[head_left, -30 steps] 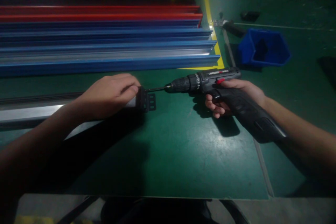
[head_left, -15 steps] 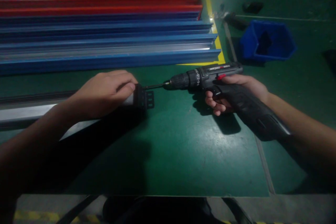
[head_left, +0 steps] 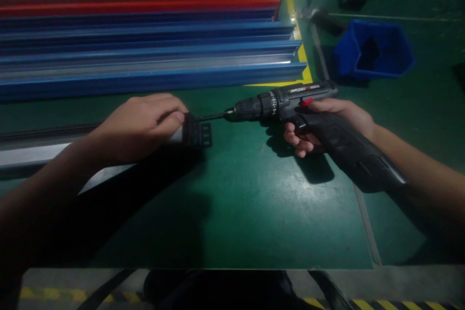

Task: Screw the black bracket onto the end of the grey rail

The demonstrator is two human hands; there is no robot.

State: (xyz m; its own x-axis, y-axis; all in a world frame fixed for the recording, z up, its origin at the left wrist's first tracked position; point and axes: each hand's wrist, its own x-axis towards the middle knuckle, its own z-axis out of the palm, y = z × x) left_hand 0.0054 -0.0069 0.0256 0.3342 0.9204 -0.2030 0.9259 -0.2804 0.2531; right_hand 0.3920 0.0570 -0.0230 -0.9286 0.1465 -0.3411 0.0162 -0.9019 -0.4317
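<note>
My right hand (head_left: pixel 327 121) is wrapped round the grip of a black cordless drill (head_left: pixel 286 101) with a red switch. The drill lies level and points left. Its long bit (head_left: pixel 212 116) reaches the black slotted end cap (head_left: pixel 196 133) on a long metal profile (head_left: pixel 36 155). Over the right end of that profile my left hand (head_left: pixel 145 123) is closed, its thumb and fingers pressed near the cap. The exact spot where the bit tip meets the cap is too dark to make out.
Several blue profiles (head_left: pixel 152 77) and a red profile (head_left: pixel 138 7) lie side by side across the back of the green table (head_left: pixel 261 213). A blue bin (head_left: pixel 376 53) stands at the back right, with a dark object (head_left: pixel 352 1) behind it.
The whole view has shifted slightly. Both hands, the drill and the profile keep the same positions relative to one another, with the bit still at the end cap.
</note>
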